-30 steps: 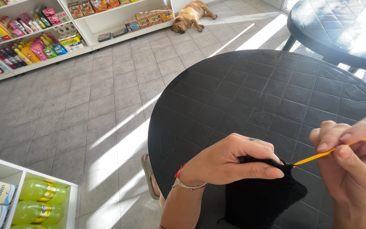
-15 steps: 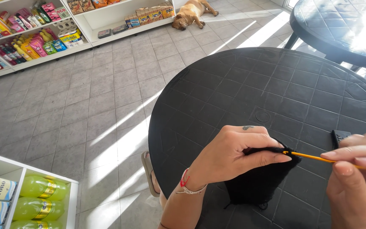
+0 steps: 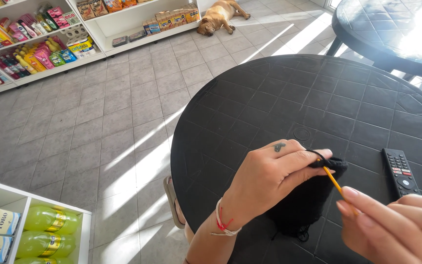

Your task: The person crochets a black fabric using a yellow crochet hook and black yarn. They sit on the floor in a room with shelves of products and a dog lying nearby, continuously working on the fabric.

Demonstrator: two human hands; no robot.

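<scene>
My left hand pinches the top edge of a piece of black crocheted fabric that hangs down over the round black plastic table. A loop of black yarn runs over my left fingers. My right hand at the lower right holds a thin orange crochet hook, whose tip points up into the fabric by my left fingertips.
A black remote control lies on the table to the right. A second dark round table stands at the upper right. White shelves of packaged goods line the far wall, a tan dog lies on the tiled floor, and green bottles sit on a shelf at the lower left.
The hook has swung from nearly level to steeply tilted, its tip now at the fabric's top edge. The view has shifted, and the remote has come fully into sight.
</scene>
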